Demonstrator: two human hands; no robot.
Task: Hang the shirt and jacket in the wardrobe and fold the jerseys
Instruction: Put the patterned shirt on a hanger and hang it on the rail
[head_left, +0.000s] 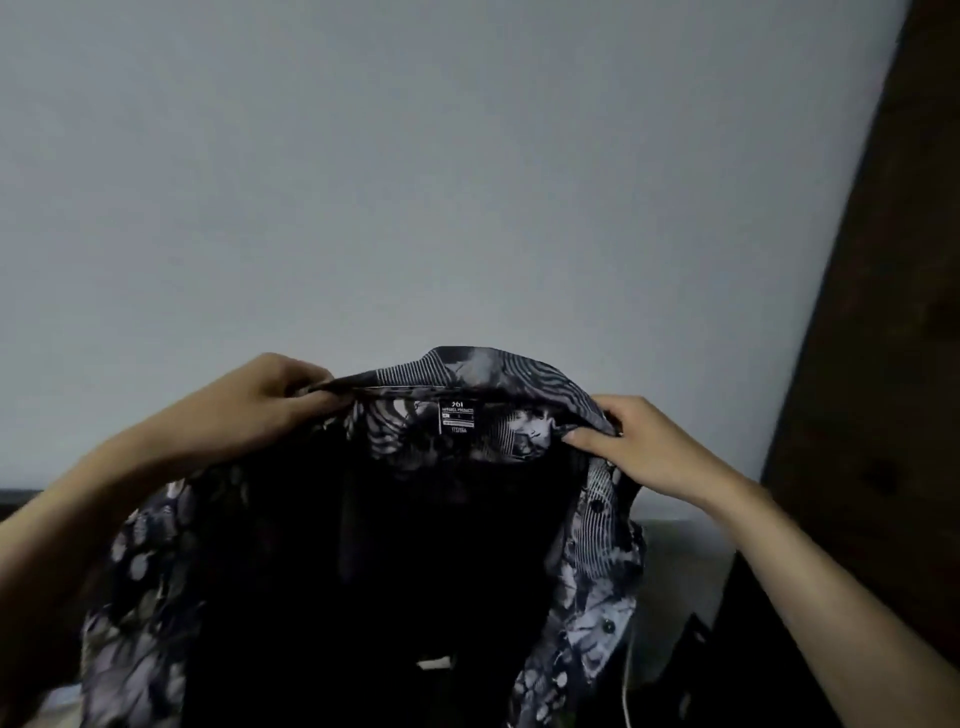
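Note:
A dark shirt (597, 571) with a grey and white leaf and stripe print hangs open in front of me, its inside facing me and a black label under the collar. My left hand (260, 400) pinches the collar's left end. My right hand (639, 441) grips the collar's right end beside the buttoned front edge. The shirt's dark inside hides what lies below it. I cannot tell whether a hanger is inside it.
A plain pale wall (467, 182) fills the view ahead. A dark wooden panel (883, 364), maybe the wardrobe's side, rises at the right. Dark objects and a thin white cord (626, 686) sit low at the right.

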